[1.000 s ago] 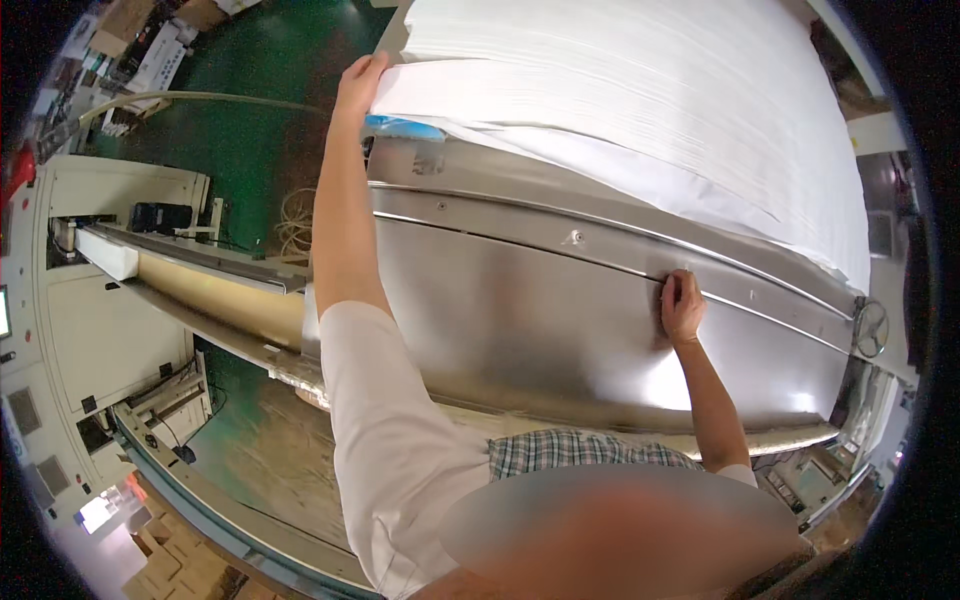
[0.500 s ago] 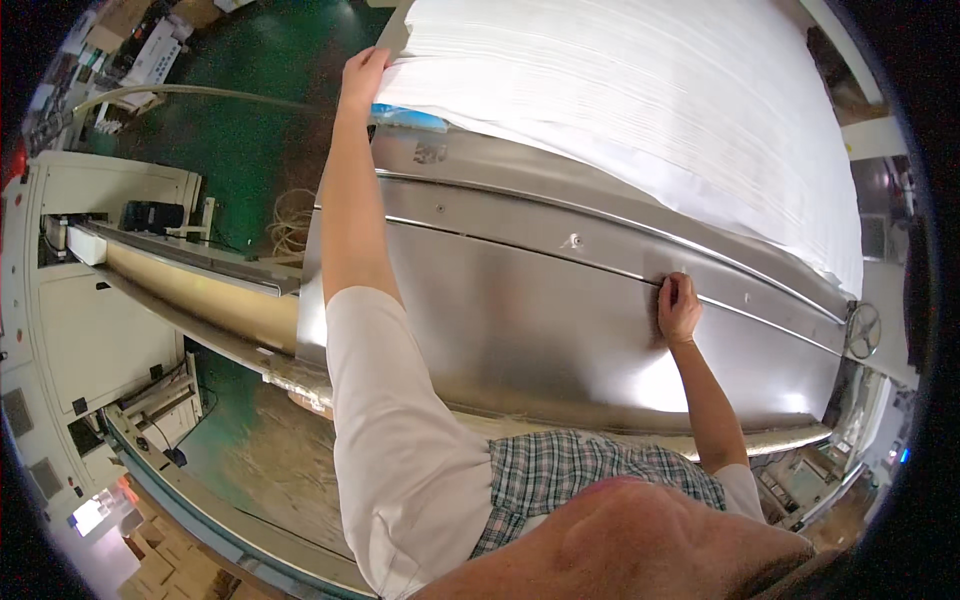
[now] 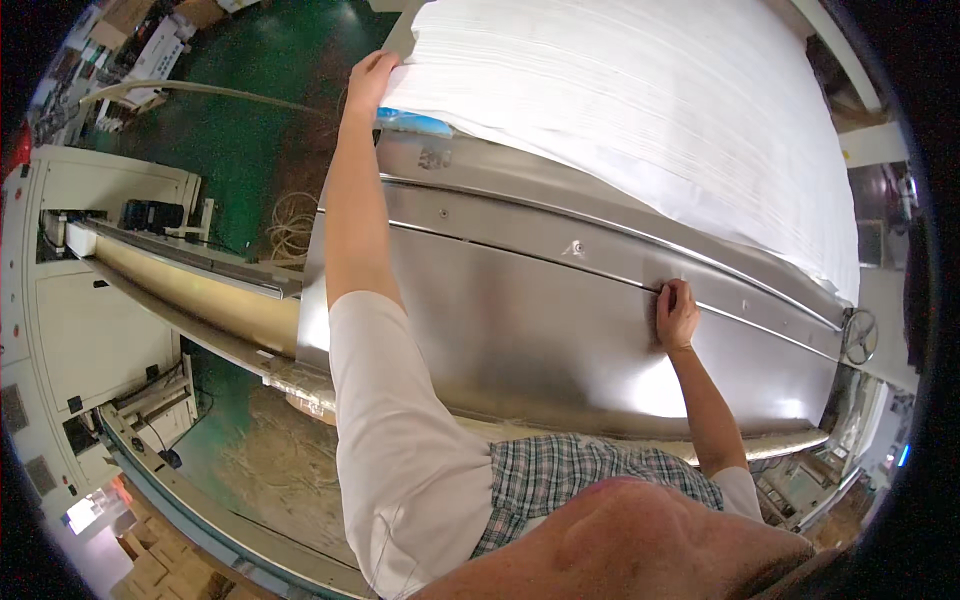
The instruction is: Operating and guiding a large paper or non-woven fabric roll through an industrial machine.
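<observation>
A tall, thick stack of thin white sheets (image 3: 640,110) fills the upper middle and right; whether they are paper or cloth I cannot tell. At its left corner my left hand (image 3: 372,80) is closed on the edge of the sheets, with the fingertips partly hidden. Just below that corner shows a blue patch (image 3: 415,122). My right hand (image 3: 678,318) rests on the shiny metal panel (image 3: 520,310) in front of the stack, near the long seam. Its fingers are curled in, and nothing shows in them.
A rounded metal ledge (image 3: 540,200) runs between panel and stack. To the left stand a pale machine cabinet (image 3: 95,330) and a long yellowish roller (image 3: 200,295). Coiled hose (image 3: 292,225) lies on the green floor. A handwheel (image 3: 860,335) sits at the panel's right end.
The view has shifted slightly. My left hand stays at the stack's corner, and my right hand stays curled at the same spot on the metal panel.
</observation>
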Motion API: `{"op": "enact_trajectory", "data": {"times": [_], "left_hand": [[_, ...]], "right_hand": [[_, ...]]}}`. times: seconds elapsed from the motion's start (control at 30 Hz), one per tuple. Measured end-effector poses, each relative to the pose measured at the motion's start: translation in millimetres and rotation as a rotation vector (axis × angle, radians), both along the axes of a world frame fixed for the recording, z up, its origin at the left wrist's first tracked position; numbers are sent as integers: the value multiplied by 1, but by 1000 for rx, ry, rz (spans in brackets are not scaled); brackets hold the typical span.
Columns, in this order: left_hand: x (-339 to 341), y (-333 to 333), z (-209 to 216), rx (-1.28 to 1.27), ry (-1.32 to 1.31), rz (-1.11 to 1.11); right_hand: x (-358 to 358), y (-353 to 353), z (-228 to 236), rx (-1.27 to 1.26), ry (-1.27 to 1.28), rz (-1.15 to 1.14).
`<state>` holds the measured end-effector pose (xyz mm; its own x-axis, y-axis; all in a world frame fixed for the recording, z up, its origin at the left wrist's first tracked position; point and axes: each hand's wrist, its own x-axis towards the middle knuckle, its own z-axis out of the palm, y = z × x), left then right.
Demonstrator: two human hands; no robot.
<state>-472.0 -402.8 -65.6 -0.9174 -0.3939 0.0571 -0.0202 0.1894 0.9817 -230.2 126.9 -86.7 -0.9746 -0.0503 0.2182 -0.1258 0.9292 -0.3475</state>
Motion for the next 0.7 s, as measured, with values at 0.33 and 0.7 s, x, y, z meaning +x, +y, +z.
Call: {"op": "enact_trajectory", "data": {"times": [0.33, 0.7], "left_hand": [[19, 12, 11, 52, -141, -133], [6, 100, 68, -1041, -361, -646]], "right_hand": [[0, 3, 0, -1, 46, 8], [0, -5, 12, -65, -58, -41]]}}
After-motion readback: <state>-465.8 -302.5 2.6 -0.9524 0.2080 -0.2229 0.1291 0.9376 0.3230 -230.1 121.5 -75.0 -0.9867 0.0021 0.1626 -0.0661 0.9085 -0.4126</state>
